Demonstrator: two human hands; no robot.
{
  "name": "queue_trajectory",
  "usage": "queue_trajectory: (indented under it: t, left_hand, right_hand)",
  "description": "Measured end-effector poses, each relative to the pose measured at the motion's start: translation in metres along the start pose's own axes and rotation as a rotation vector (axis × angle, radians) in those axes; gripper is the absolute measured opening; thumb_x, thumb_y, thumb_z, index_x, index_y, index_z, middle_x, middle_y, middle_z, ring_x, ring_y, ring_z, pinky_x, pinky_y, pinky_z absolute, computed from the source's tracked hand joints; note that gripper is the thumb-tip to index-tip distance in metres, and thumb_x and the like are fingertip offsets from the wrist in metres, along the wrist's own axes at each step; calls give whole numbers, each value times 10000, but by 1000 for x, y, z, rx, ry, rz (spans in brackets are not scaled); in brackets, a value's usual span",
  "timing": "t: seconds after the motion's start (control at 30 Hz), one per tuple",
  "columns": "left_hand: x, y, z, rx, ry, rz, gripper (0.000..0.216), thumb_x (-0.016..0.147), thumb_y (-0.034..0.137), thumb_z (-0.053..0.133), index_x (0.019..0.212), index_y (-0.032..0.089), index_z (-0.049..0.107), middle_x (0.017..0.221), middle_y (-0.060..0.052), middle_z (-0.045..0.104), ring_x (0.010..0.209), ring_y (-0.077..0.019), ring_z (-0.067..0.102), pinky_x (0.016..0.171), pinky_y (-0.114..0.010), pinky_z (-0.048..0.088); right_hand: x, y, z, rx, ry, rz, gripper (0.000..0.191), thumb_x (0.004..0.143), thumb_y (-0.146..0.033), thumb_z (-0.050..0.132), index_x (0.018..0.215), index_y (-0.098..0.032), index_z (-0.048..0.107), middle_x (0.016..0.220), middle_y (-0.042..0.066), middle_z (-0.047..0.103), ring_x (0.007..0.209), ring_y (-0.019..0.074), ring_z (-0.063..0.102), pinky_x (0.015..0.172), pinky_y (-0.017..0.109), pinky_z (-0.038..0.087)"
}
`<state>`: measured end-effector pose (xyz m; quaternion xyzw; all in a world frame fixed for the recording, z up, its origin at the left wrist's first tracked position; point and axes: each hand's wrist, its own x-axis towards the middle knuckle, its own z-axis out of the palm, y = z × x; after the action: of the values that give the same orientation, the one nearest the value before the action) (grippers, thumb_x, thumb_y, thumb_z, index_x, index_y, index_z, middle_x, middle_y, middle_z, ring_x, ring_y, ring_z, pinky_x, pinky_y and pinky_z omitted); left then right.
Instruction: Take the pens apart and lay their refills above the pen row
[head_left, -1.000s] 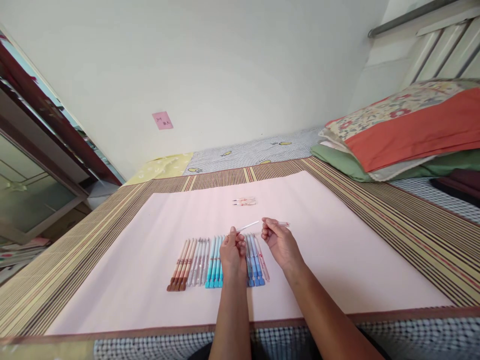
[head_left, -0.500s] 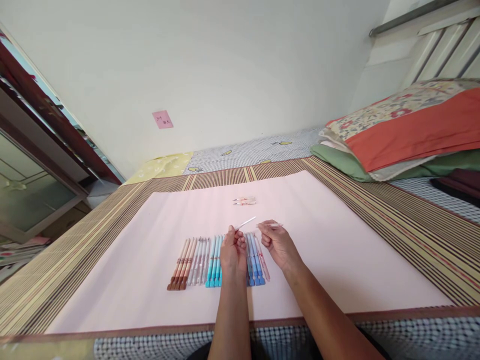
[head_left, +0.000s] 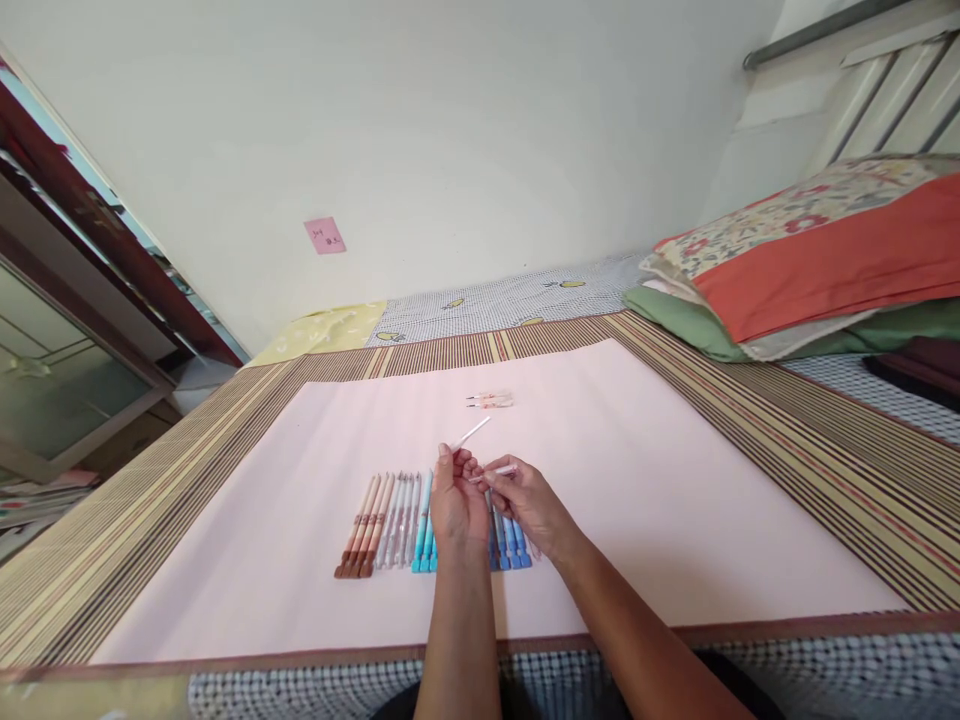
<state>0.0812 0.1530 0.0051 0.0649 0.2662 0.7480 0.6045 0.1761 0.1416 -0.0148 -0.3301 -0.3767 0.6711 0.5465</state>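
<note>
My left hand (head_left: 459, 500), palm up, pinches a thin white stick-shaped piece (head_left: 475, 430), perhaps a pen part, which points up and to the right. Close beside it, my right hand (head_left: 529, 502) grips a pale, slender pen piece (head_left: 505, 471), its left end close to the left fingers. Whether the two pieces touch I cannot tell. Below the hands lies a row of pens: brown-ended ones (head_left: 363, 530), clear greyish ones (head_left: 397, 522), turquoise ones (head_left: 425, 525) and blue ones (head_left: 516, 540). My left hand and wrist hide the row's middle.
Short clear pen pieces with dark tips (head_left: 490, 400) lie beyond the hands. Everything rests on a large pink sheet (head_left: 262, 560) over a striped mat (head_left: 810, 500). Pillows (head_left: 825, 270) are stacked at the right, and a wall (head_left: 480, 150) stands behind.
My right hand has moved left and slightly down with its pale piece, up to the left fingers. My left hand has shifted slightly left and up with the white piece.
</note>
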Motion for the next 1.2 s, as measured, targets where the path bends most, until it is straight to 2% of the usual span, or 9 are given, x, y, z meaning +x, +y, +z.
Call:
queue_trajectory:
  t: [0.07,0.17,0.27,0.47,0.57,0.67,0.73,0.93,1.2]
  left_hand:
    - [0,3,1,6,15,17,234,860,319,776,785,145,640,656,27,601,513,-47,514,464,-145,399]
    - [1,9,1,41,28,31,253,838,322,797,783,147,623,624,45,566,451,-26,436,401,-130,322]
    - [3,14,0,107,6,-9,294,842,337,789,744,148,586,596,53,532,395,-13,349,338,-135,207]
    - [3,13,0,172,-41,-157,292,830,273,785,715,144,550,593,49,522,377,1,318,327,-117,181]
    - [2,9,0,213,-75,-221,281,806,238,788,697,133,551,603,36,547,375,4,317,320,-113,179]
    - [0,6,0,250,-113,-251,285,753,222,817,687,124,558,612,24,569,378,6,324,320,-112,180]
    - [0,4,0,264,-129,-256,298,713,220,843,687,123,563,615,23,570,384,7,329,326,-111,180]
    - [2,4,-3,241,-141,-231,248,684,191,841,727,118,608,633,21,572,405,9,323,347,-105,174]
    - [6,8,-5,178,-78,-222,171,697,127,767,840,92,681,642,2,584,419,1,325,350,-105,179]
  right_hand:
    - [-1,0,1,-103,10,-12,353,669,-469,847,791,-192,665,584,-52,593,470,71,384,481,228,282]
    - [-2,-4,0,-279,-19,-57,320,655,-437,858,725,-190,667,620,-39,614,549,101,481,537,242,361]
    - [-1,-13,-7,-404,-54,-135,298,730,-455,805,709,-186,680,695,-9,657,653,137,560,627,272,432]
    - [4,-34,-23,-332,213,-368,277,780,-469,775,862,-213,713,761,18,684,678,166,602,652,307,481]
    - [1,-43,-24,-455,292,-504,250,840,-437,726,976,-228,729,912,54,722,784,196,634,729,341,511]
    - [-4,-47,-23,-744,227,-665,204,930,-362,623,1057,-249,736,1068,77,713,973,232,642,858,377,502]
    - [-5,-47,-23,-918,162,-715,203,966,-318,565,1056,-252,735,1066,83,711,1020,247,634,901,396,485]
    - [-4,-40,-27,-1262,107,-685,232,1002,-237,472,1023,-236,703,940,71,727,898,241,636,820,377,442]
    - [0,-48,-52,-1293,210,-626,174,955,-206,477,903,-228,642,900,68,708,837,233,618,777,353,413]
